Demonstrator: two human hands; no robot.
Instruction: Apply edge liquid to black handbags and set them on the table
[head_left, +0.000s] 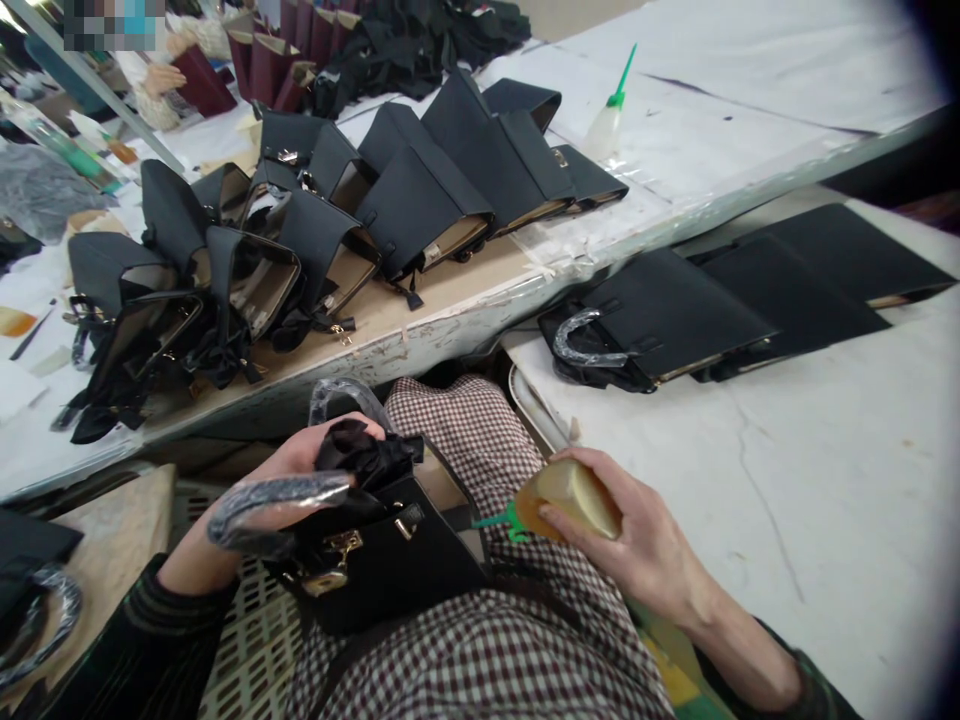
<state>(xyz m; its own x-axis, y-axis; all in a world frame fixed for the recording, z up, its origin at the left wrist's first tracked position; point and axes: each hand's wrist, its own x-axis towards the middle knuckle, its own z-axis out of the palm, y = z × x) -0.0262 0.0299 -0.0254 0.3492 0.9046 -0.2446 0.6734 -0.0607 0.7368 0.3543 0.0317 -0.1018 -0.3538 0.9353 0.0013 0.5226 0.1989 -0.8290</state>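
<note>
On my lap lies a black handbag point(420, 560) with gold hardware and plastic-wrapped handles. My left hand point(300, 455) is closed on its far side, around the bunched black fabric point(360, 452) and near the wrapped handle point(262, 505); part of the fingers is hidden. In my right hand point(637, 530) I grip a squeeze glue bottle point(570, 500) of amber liquid, tilted sideways. Its green nozzle point(491, 520) points left at the open edge of the bag, with the tip by the beige lining.
Several black bags point(420, 200) stand in rows on the worktable point(457, 310) ahead. More black bags point(675, 310) lie overlapped on the right-hand table point(862, 450). Another green-nozzled bottle point(606, 125) stands at the back. A co-worker's hand point(163, 78) is near maroon pieces point(202, 85) at the far left.
</note>
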